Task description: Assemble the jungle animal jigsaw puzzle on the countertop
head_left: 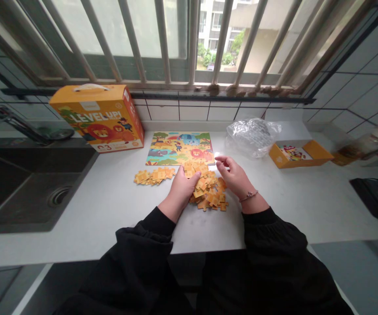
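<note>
1. Many orange puzzle pieces [211, 199] lie heaped on the surface [116, 236], just nearside of the picture sheet [162, 154]; smaller pile to the left.
2. Left hand [179, 190]: fingers gripping several pieces. Right hand [238, 178]: fingers loosely curled, apparently empty.
3. Pieces look light, stiff, likely to slide; pinch edges, spare tabs.

Into the left end of the tabletop [116, 227], a dark sink [27, 192] is set, with a metal faucet [21, 124] mounted at its rear edge. Along the back edge, an orange carton [103, 118] is stood upright to the left, while crumpled clear plastic [252, 138] is left right of centre, near an open orange tray [318, 153]. Toward the right edge, a black object [372, 199] is placed; behind, the window [175, 30] is fronted by metal bars [163, 41].
</note>
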A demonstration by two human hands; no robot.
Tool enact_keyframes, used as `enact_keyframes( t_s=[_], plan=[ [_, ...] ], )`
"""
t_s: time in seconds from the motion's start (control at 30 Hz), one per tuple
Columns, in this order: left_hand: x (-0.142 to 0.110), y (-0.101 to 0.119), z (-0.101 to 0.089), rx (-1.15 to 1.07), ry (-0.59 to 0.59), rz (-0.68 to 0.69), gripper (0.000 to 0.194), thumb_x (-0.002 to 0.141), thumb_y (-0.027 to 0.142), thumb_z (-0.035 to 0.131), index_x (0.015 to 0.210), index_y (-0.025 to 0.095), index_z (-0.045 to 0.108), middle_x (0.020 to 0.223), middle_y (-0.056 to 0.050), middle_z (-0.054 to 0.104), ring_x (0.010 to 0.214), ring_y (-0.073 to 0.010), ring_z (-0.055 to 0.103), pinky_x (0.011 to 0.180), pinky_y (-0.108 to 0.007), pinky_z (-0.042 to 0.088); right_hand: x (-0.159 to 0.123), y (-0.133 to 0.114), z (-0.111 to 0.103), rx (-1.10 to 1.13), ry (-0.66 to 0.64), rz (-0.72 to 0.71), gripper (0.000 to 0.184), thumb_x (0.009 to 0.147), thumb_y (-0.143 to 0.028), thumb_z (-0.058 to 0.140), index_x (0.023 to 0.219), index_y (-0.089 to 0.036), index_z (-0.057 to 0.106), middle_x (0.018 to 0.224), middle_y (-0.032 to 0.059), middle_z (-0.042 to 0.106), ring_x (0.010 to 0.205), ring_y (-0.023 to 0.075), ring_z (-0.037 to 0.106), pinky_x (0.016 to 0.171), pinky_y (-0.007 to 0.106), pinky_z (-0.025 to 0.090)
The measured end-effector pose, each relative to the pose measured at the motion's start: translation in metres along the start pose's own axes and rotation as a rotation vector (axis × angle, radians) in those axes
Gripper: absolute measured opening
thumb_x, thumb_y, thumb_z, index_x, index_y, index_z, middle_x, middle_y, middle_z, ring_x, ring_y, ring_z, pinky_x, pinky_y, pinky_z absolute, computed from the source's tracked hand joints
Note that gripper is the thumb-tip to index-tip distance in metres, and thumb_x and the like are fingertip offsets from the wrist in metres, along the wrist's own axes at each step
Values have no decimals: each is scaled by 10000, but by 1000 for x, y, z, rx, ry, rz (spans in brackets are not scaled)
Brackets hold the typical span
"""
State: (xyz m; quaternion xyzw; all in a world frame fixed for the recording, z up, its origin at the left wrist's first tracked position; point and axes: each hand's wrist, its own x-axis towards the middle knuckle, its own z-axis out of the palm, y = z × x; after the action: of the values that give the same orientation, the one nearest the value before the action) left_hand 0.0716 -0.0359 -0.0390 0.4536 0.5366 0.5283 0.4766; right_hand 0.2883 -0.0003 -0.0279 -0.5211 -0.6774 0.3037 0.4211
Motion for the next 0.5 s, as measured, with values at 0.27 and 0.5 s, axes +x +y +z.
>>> enact_keyframes(
  t_s=[0.27, 0.5],
  plan=[
    [1, 6, -7, -213, 103, -44, 476, 891, 334, 884, 1267, 213, 618, 1340, -153, 785, 1229, -318, 781, 1117, -523, 621, -23, 8, -20, -187, -354, -116, 1037, 746, -660, 990, 1609, -260, 576, 1547, 176, 629, 1447, 392, 619, 1237, 574, 513],
    [3, 16, -37, -174, 139, 82, 390, 1019, 383, 734, 1297, 176, 554, 1391, -212, 764, 1158, -300, 814, 1078, -552, 656, -24, 9, -16, -375, -430, -165, 702, 707, -506, 1050, 1311, -269, 781, 1575, 163, 601, 1490, 381, 576, 1267, 574, 470]
  ],
)
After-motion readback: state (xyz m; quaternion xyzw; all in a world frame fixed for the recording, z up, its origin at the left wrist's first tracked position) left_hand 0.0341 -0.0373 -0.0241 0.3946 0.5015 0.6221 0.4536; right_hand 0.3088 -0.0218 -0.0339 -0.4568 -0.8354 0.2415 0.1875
